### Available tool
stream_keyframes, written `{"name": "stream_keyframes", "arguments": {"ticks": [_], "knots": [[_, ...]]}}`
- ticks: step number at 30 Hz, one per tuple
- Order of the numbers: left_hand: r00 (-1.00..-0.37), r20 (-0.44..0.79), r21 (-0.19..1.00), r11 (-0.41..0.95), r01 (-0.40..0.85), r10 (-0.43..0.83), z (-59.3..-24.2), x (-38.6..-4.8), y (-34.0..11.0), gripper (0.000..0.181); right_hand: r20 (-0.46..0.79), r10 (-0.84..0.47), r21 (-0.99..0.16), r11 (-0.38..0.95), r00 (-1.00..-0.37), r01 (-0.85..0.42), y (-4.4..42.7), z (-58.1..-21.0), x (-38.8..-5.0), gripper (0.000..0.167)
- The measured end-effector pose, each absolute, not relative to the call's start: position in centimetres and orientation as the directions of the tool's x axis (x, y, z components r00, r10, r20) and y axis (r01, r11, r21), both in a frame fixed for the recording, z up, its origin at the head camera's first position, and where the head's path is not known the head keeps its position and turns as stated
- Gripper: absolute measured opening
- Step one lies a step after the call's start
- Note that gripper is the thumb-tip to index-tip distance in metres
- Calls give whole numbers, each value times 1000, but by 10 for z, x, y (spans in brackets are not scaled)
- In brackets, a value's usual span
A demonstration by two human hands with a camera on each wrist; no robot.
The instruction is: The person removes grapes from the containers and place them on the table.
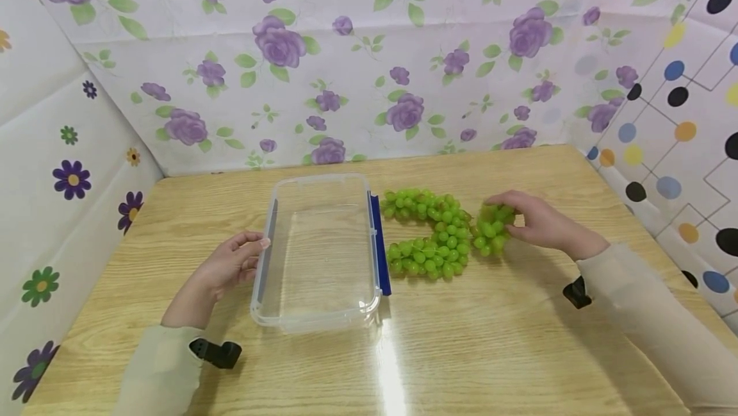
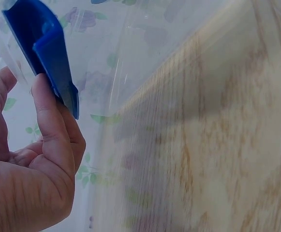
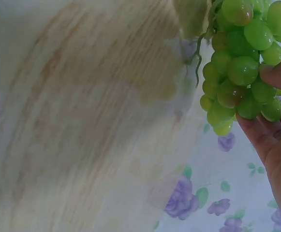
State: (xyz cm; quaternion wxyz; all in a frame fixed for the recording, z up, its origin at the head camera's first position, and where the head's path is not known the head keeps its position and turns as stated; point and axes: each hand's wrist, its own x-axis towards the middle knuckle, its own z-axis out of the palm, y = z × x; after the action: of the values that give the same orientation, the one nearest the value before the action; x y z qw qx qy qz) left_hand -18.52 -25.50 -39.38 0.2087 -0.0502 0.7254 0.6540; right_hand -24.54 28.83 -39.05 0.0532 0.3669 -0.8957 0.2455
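A clear plastic container (image 1: 314, 322) with blue latches stands on the table, its open top facing up in the head view. At its left rim, my left hand (image 1: 226, 266) pinches the edge; in the left wrist view the fingers lie against a blue latch (image 2: 51, 53). My right hand (image 1: 539, 222) grips a small bunch of green grapes (image 1: 490, 231) between thumb and fingers, with grapes and a thin stem seen closely in the right wrist view. More green grapes (image 1: 452, 236) lie in a curved cluster between the container and that hand.
The wooden table (image 1: 461, 352) meets a flowered backdrop (image 1: 346, 95) behind, with patterned sheets on the left and right sides. A dark blue latch (image 1: 379, 246) runs along the container's right side, close to the loose grapes.
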Motion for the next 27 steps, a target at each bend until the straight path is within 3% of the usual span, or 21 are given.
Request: {"name": "stream_keyframes", "arguments": {"ticks": [9, 21, 27], "knots": [[-908, -369, 927, 142, -346, 197, -394, -185, -254, 24, 155, -581, -477, 664, -799, -576, 290, -395, -241, 50], [-908, -364, 930, 127, -344, 208, -394, -185, -254, 31, 212, -559, -466, 663, -802, -586, 298, -404, -242, 53], [-911, -353, 935, 129, -332, 212, -392, -184, -253, 32, 151, -510, -506, 696, -847, -509, 300, -403, -239, 55]]}}
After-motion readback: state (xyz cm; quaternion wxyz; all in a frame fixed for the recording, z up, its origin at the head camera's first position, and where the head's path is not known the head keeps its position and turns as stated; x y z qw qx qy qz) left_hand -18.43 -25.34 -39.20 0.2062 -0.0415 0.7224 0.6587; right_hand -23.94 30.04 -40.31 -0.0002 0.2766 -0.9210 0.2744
